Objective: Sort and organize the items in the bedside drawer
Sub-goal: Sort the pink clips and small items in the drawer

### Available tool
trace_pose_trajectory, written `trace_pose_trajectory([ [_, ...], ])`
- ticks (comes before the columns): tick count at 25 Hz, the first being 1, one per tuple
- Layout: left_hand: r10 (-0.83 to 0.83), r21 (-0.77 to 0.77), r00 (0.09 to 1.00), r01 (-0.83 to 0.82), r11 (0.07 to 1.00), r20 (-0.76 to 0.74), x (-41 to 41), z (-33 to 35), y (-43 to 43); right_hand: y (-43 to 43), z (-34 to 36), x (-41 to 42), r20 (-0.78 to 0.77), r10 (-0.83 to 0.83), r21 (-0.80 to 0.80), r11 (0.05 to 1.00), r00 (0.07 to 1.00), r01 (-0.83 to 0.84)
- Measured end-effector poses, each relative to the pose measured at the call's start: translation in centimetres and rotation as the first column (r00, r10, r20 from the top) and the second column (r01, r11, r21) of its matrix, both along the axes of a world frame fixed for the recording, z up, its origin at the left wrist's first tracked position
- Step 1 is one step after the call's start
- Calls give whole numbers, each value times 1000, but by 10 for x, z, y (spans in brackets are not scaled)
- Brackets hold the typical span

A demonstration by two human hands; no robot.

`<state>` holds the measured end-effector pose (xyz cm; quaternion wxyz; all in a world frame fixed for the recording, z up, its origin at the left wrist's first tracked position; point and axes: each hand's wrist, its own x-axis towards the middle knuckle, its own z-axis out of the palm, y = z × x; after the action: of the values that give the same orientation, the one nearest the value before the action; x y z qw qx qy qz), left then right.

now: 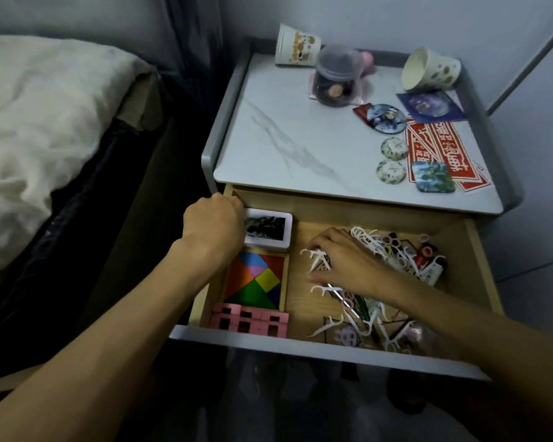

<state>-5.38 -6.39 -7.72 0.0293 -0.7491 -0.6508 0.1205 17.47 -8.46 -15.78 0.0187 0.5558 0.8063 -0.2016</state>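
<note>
The bedside drawer [304,215] stands pulled out. Along its left side lie a white card deck [268,229], a coloured tangram puzzle [257,283] and pink blocks [249,320]. My left hand [213,223] is curled at the deck's left edge, by the drawer's back left corner; its fingers are hidden. White floss picks [326,328] are scattered over the right half, with small rings, a lighter [436,269] and other bits. My right hand [342,261] reaches into this pile, fingers bent over floss picks near the middle.
The nightstand top [284,138] carries two tipped paper cups [296,46], a lidded clear jar [337,78], round badges [385,118], red stickers [441,145] and a blue card. A bed with a white duvet [39,122] stands to the left.
</note>
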Motion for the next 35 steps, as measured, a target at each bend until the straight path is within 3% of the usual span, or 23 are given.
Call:
trace_pose_trajectory([
  [5, -63, -5, 996, 63, 998, -59, 3, -3, 1, 4, -15, -7, -49, 51, 66, 997, 998, -48],
  [8, -64, -1, 996, 64, 998, -55, 3, -4, 2, -1, -13, 19, -108, 94, -43, 994, 990, -99],
  [12, -42, 5, 999, 42, 999, -34, 3, -3, 1, -4, -7, 53, -51, 111, -167, 979, 993, -118],
  [16, -44, 7, 999, 44, 999, -30, 4, -3, 0, -7, 1, 42, -39, 97, -93, 991, 994, -101],
  [22, -66, 15, 996, 67, 998, -63, 4, -4, -1, -30, -2, -13, 34, 423, -195, 891, 905, -409],
  [25, -65, 23, 995, 67, 998, -72, 5, -6, 0, -34, -1, 0, 13, 479, -252, 851, 878, -460],
  [33, -62, 25, 997, 63, 998, -49, 5, -5, -2, -22, 14, 41, 76, 392, -377, 863, 917, -338],
  [35, -65, 22, 997, 66, 998, -46, 5, -5, -2, -13, 16, 35, 26, 304, -283, 916, 952, -285],
])
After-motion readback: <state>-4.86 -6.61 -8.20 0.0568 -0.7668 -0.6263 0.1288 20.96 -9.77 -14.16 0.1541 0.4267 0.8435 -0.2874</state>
